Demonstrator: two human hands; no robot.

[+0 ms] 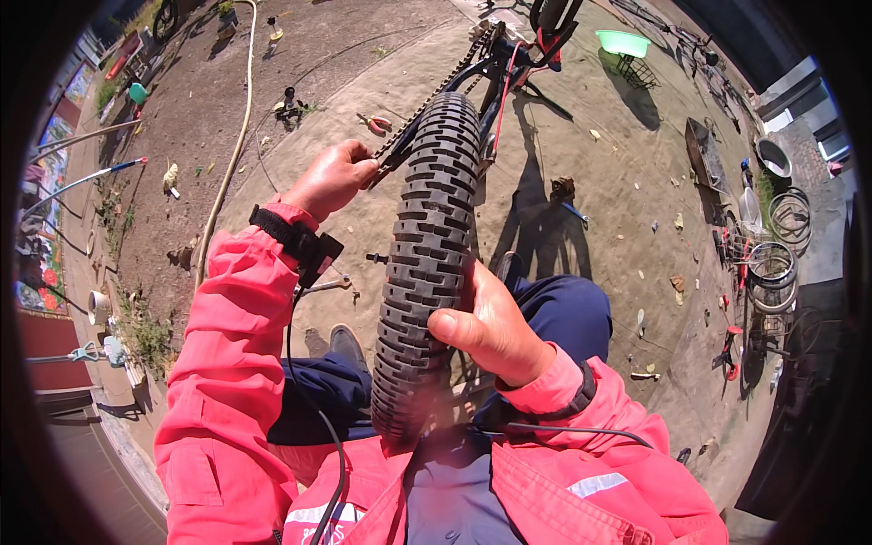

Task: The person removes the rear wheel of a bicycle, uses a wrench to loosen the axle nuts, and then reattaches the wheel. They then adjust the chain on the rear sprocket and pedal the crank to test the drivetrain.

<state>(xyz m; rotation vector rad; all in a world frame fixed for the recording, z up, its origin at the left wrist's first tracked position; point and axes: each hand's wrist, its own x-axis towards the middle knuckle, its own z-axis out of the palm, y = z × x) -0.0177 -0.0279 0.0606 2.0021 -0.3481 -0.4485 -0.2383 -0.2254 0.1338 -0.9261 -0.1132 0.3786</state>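
A bicycle wheel with a chunky black tyre (pixel 429 227) stands upright between my knees, at the end of a dark bicycle frame (pixel 495 68). My right hand (pixel 495 329) grips the tyre from the right, thumb on the tread, its fingers hidden behind the sidewall. My left hand (pixel 334 178) is closed at the left of the wheel, fingertips pinching the bicycle chain (pixel 427 113). From there the chain runs up along the frame. The wheel's hub is hidden from view.
Red-handled pliers (pixel 377 124) lie left of the chain, and a wrench (pixel 329 284) below my left forearm. Another blue-handled tool (pixel 575 213) is on the ground at right. A green basin (pixel 623 42) stands far right; wheel rims (pixel 772 263) lean at the right edge. A hose (pixel 238 145) crosses the left.
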